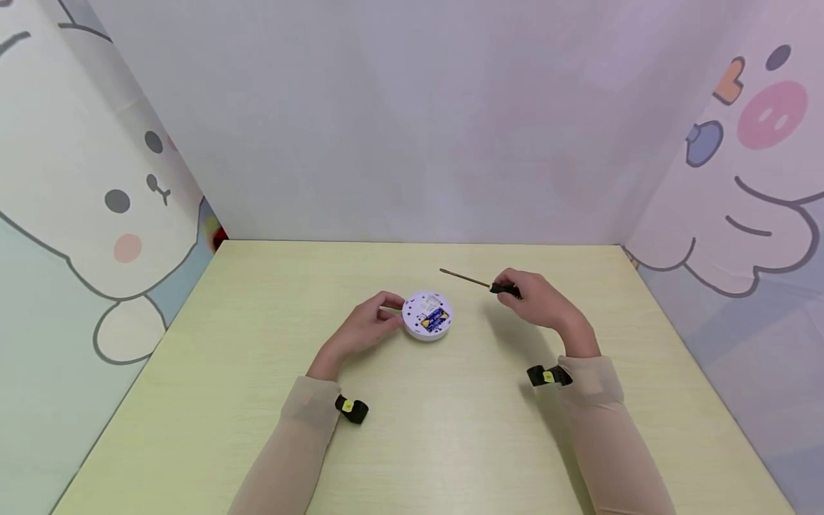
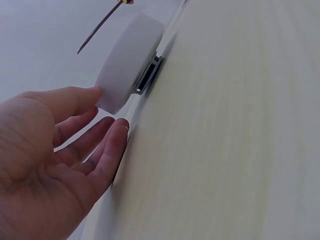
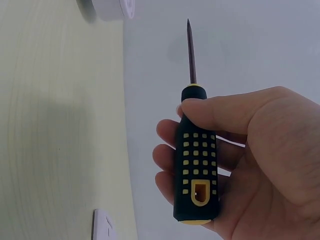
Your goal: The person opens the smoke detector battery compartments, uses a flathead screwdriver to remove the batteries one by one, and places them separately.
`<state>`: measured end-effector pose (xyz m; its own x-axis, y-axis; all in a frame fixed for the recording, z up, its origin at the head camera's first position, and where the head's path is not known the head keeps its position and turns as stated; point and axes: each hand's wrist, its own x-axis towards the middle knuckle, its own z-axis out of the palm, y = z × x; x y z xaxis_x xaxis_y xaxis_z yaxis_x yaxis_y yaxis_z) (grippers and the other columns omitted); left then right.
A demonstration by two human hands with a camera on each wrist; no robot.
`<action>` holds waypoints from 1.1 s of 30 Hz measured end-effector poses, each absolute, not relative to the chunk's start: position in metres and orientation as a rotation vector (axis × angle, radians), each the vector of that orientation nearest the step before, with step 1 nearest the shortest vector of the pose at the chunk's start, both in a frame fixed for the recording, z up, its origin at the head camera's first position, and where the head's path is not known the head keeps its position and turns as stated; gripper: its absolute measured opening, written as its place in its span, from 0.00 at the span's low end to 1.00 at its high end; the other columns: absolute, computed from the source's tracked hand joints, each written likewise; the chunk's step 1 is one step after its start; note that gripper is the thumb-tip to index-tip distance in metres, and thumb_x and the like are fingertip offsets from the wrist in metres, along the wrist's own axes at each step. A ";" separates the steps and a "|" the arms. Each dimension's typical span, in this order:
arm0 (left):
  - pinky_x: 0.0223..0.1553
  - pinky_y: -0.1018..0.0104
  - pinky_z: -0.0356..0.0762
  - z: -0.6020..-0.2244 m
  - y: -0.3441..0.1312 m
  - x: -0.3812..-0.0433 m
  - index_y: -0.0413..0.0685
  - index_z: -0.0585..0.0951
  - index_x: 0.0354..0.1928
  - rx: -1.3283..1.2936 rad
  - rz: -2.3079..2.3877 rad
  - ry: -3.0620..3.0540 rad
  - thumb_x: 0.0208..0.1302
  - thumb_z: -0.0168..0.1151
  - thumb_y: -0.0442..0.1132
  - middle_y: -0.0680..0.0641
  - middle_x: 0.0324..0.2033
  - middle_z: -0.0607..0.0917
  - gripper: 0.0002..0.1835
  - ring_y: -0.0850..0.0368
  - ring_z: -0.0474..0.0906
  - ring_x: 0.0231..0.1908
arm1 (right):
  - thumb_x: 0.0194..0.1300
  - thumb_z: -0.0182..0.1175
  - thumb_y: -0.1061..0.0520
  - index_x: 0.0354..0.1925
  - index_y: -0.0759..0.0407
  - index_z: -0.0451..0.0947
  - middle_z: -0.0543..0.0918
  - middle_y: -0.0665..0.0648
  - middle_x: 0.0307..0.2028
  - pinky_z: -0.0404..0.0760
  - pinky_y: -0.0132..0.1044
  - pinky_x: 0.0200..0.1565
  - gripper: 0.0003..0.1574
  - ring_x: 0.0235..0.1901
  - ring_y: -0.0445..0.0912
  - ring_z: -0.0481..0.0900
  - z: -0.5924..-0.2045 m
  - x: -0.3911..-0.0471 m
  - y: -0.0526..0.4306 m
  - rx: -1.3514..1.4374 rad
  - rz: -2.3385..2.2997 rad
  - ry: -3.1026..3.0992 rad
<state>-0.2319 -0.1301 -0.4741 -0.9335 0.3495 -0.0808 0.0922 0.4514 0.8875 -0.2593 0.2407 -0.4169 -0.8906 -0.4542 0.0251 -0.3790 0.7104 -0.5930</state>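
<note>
A round white disc-shaped device [image 1: 428, 316] lies on the table, with a blue-and-yellow battery [image 1: 435, 320] showing on its upper face. My left hand [image 1: 365, 326] is at the disc's left edge. In the left wrist view, the thumb tip touches the rim of the disc [image 2: 131, 60], and the other fingers curve loosely beside it. A small dark fitting [image 2: 147, 75] shows on the disc's underside. To the right, above the table, my right hand [image 1: 531, 297] grips a screwdriver [image 3: 196, 155] by its dark green, yellow-dotted handle. Its thin shaft points up and left, apart from the disc.
The pale wooden table [image 1: 412, 443] spreads around both hands. A plain light wall [image 1: 399, 143] stands behind it. Side panels with cartoon animals [image 1: 129, 214] flank the table. Each wrist carries a black strap-on camera [image 1: 351, 410].
</note>
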 end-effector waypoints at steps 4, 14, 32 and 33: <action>0.63 0.53 0.80 -0.474 -0.129 -0.232 0.56 0.78 0.67 0.385 1.471 2.461 0.78 0.64 0.40 0.52 0.63 0.82 0.20 0.54 0.83 0.58 | 0.80 0.59 0.59 0.58 0.60 0.79 0.86 0.58 0.49 0.80 0.49 0.48 0.12 0.43 0.49 0.81 -0.417 -0.259 0.241 -0.677 -0.925 2.792; 0.63 0.55 0.80 -0.474 -0.130 -0.232 0.54 0.74 0.74 0.448 1.443 2.445 0.77 0.65 0.40 0.51 0.67 0.80 0.27 0.54 0.81 0.59 | 0.80 0.59 0.59 0.58 0.60 0.79 0.86 0.59 0.49 0.81 0.49 0.48 0.13 0.44 0.49 0.82 -0.417 -0.260 0.242 -0.679 -0.921 2.796; 0.67 0.50 0.77 -0.469 -0.123 -0.229 0.55 0.65 0.79 0.440 1.458 2.361 0.64 0.79 0.43 0.49 0.72 0.75 0.45 0.49 0.78 0.64 | 0.79 0.59 0.61 0.57 0.62 0.79 0.86 0.59 0.49 0.81 0.50 0.49 0.12 0.45 0.51 0.82 -0.414 -0.258 0.241 -0.684 -0.913 2.803; 0.67 0.50 0.77 -0.469 -0.122 -0.229 0.55 0.65 0.79 0.438 1.452 2.367 0.64 0.79 0.43 0.49 0.72 0.76 0.45 0.49 0.78 0.64 | 0.79 0.59 0.61 0.57 0.62 0.79 0.86 0.60 0.49 0.81 0.51 0.49 0.12 0.45 0.51 0.82 -0.413 -0.258 0.241 -0.686 -0.914 2.803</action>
<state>-0.2285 -0.1223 -0.4687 -0.8987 0.4229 -0.1165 0.0876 0.4333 0.8970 -0.2577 0.2407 -0.4134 -0.8909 -0.4531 0.0308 -0.3841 0.7157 -0.5834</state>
